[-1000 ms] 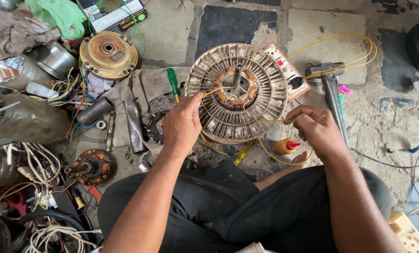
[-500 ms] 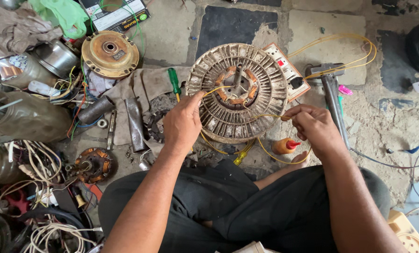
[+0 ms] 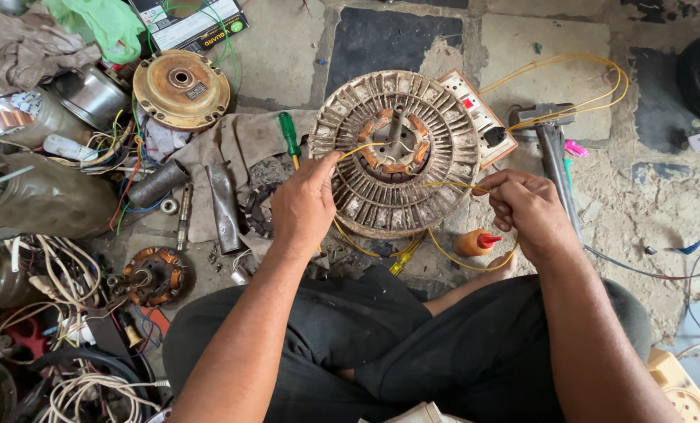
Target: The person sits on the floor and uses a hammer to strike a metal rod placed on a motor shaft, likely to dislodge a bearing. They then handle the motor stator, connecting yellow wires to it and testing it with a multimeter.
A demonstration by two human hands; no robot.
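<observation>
We have drawn the thin yellow sleeved wire (image 3: 444, 185) tauter across the round, ribbed, grimy metal motor stator (image 3: 397, 153), our left hand (image 3: 307, 205) now pinching it at the rim and our right hand (image 3: 526, 207) closed on its other end.

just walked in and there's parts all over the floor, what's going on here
A person sits cross-legged on the floor with a round, ribbed fan motor stator in front of them. Their left hand rests on its rim and pinches a thin yellow wire that runs across the copper windings at the centre. The right hand holds the same wire further along, beside a small orange glue bottle. A green-handled screwdriver lies on a rag by the stator, and a hammer lies to the right.
</observation>
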